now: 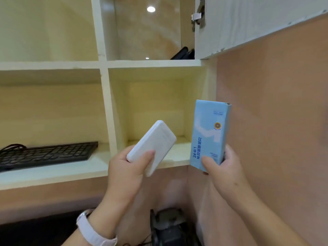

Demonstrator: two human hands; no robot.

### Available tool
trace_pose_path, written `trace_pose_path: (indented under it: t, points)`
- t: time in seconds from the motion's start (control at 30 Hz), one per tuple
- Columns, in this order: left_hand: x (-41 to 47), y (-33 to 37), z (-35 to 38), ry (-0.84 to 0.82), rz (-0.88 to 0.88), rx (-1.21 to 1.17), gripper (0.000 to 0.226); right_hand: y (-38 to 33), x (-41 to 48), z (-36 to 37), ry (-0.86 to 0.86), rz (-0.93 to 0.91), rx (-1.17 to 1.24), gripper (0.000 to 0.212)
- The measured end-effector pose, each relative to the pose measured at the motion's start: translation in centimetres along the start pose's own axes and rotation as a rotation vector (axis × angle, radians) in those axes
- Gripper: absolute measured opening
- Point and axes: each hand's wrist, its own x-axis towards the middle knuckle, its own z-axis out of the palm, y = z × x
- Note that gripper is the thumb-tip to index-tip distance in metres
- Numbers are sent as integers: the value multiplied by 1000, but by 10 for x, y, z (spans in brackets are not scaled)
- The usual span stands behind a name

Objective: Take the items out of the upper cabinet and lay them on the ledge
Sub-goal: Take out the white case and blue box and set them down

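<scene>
While both hands are up in front of the shelves, each one holds something. The left hand (127, 167) curls its fingers and thumb round a white power bank (150, 148), a smooth flat slab with round corners, tipped up to the right. The right hand (225, 167) grips the bottom of a light blue cardboard box (209, 135), tall and thin, standing straight up, with blue writing down its front. Both things are in the air, in front of the right lower cubby (159, 103), not resting on any shelf.

The shelves are white boards with pale yellow backs. A flat peach wall (275, 121) is on the right. A black keyboard (48, 153) lies in the left cubby. Up in the upper cabinet (147, 32), something black (182, 54) leans in the corner, partly hidden by the open white door (248, 23). A white band (92, 229) sits on the left wrist.
</scene>
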Motion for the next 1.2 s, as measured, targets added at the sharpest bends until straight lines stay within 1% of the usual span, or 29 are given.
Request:
trace_pose_path:
  t: [0.07, 0.17, 0.27, 0.33, 0.43, 0.5, 0.6, 0.8, 0.9, 0.97, 1.2]
  points:
    - [-12, -21, -2, -43, -179, -123, 6, 14, -12, 2, -15, 52, -43, 27]
    - [-31, -50, -8, -116, -401, -250, 12, 31, -32, 7, 27, 136, -34, 24]
    - [-44, -71, -20, -216, -540, -299, 13, 46, -53, 18, 49, 232, -18, 35]
    - [-50, -86, -32, -273, -600, -300, 13, 55, -69, 29, 88, 283, -35, 33]
    - [-61, -101, -49, -372, -667, -326, 16, 65, -96, 44, 192, 341, -45, 37]
    - [-69, -109, -59, -435, -706, -358, 17, 66, -115, 53, 245, 378, -69, 32]
    - [-79, -121, -71, -533, -745, -415, 22, 67, -143, 59, 315, 443, -90, 32]
    - [-105, -142, -81, -724, -851, -502, 40, 60, -203, 61, 453, 549, -181, 29]
    - [-122, -150, -78, -813, -875, -504, 39, 50, -235, 60, 532, 589, -223, 28]
    - [-133, -150, -75, -876, -897, -512, 36, 43, -253, 57, 597, 610, -267, 27]
    - [-190, -125, -52, -1093, -961, -571, 42, 10, -322, 32, 828, 636, -340, 27]
